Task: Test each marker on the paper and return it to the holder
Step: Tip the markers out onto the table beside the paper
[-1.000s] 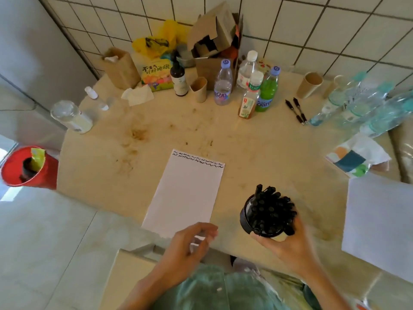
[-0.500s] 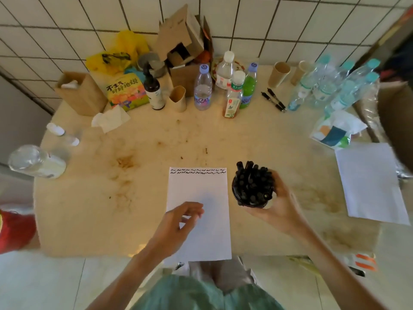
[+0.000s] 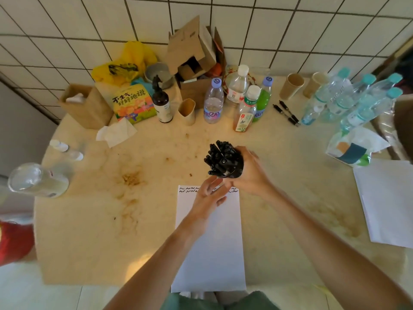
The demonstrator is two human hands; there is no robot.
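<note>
The right hand [image 3: 250, 173] is gripping the black holder [image 3: 232, 170] packed with black markers [image 3: 221, 153], holding it just past the paper's [image 3: 210, 242] top edge, at twelve o'clock from the sheet. The left hand [image 3: 206, 199] is hovering over the squiggle lines, fingers loosely spread, fingertips near a marker jutting out at the holder's seven o'clock; contact is unclear.

book [image 3: 131, 104]: "不生气 好好地说" | purple-capped bottle [image 3: 212, 101]: letters "men", partly legible | other labels unreadable
</note>
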